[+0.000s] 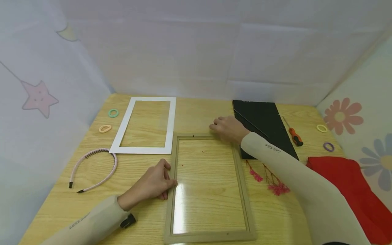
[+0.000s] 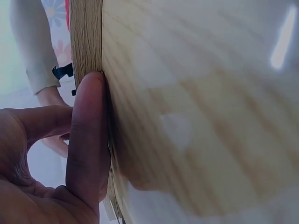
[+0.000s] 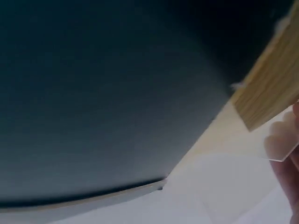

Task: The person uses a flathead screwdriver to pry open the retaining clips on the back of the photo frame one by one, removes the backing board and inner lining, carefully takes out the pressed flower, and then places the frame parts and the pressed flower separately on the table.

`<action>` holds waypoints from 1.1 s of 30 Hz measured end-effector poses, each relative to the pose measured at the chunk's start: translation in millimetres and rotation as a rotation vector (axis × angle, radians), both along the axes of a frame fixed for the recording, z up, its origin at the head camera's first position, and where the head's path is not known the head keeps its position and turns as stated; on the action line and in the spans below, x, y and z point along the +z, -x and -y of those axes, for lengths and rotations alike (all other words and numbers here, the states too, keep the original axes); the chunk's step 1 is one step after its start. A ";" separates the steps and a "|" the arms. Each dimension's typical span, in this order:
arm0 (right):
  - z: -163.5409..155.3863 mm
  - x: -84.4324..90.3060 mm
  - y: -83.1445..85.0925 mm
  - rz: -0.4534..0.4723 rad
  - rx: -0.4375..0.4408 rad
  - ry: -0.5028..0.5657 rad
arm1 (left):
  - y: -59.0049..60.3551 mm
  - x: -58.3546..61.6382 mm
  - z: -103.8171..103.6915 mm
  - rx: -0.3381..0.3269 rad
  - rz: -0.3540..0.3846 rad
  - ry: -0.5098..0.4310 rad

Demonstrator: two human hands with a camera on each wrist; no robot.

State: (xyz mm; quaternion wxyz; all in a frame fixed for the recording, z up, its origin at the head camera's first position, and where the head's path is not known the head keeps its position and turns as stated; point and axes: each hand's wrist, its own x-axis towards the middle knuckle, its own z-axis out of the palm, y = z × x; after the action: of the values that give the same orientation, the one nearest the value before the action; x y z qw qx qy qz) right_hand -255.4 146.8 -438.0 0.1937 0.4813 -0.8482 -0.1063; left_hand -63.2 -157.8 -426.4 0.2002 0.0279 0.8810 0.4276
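A light wooden picture frame (image 1: 242, 180) lies flat in front of me. My left hand (image 1: 153, 180) grips its left bar, the thumb lying over the inner edge. In the left wrist view a finger (image 2: 86, 135) presses along the wooden bar (image 2: 86, 37) beside a glossy surface. My right hand (image 1: 229, 129) is at the frame's far right corner. Its fingertips show through a clear sheet (image 3: 266, 143) in the right wrist view, pinching the sheet where it sticks out past the frame corner. Part of that hand is out of view there.
A white mat border (image 1: 153, 150) lies left of the frame, a pink headband (image 1: 114, 166) nearer. Right are a black board (image 1: 260, 114) with a thin rod, a screwdriver (image 1: 295, 136), pink flower sprigs (image 1: 278, 188) and red cloth (image 1: 343, 183). Small coloured rings lie on both sides.
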 end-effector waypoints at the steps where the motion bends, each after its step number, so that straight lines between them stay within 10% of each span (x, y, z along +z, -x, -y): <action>1: 1.3 -0.4 -0.1 0.034 -0.025 0.005 | -0.6 -0.2 0.3 0.001 0.000 -0.001; 15: 6.8 18.2 4.0 0.426 -0.249 0.007 | -6.8 2.6 0.8 0.022 0.015 0.009; 33: -6.9 0.5 -6.4 0.474 -0.276 0.148 | -3.7 -1.3 2.6 -0.002 0.000 -0.015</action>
State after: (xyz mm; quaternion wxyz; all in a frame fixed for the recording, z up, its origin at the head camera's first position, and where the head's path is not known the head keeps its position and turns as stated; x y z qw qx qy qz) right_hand -249.1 153.8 -437.5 0.0083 0.3573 -0.9328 0.0460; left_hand -59.5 -160.5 -427.7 0.2002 0.0303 0.8778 0.4341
